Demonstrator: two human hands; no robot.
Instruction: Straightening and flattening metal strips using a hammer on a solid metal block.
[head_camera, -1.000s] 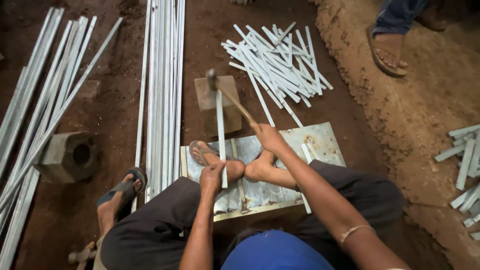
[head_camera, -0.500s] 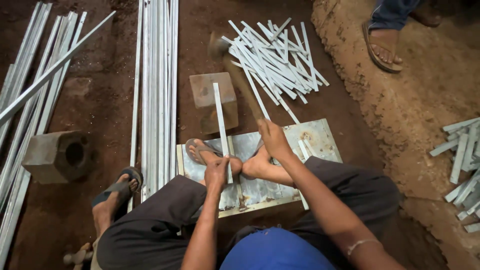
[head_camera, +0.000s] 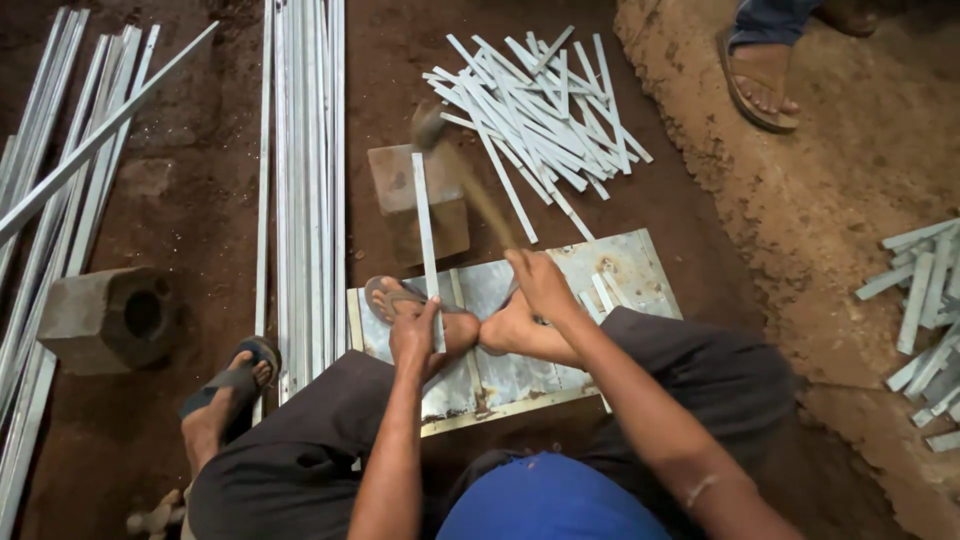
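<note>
Fingers (head_camera: 540, 275) — hammer (head_camera: 432, 125) lower now

One view, from my head, looking steeply down.
It sits close above my left hand (head_camera: 418, 338) and right hand (head_camera: 540, 285), with dirt floor (head_camera: 200, 200) stretching far ahead.

One hammer (head_camera: 432, 125), two blocks (head_camera: 418, 200) (head_camera: 105, 318), one metal sheet (head_camera: 620, 265), two sandalled feet (head_camera: 405, 300) (head_camera: 232, 385).
</note>
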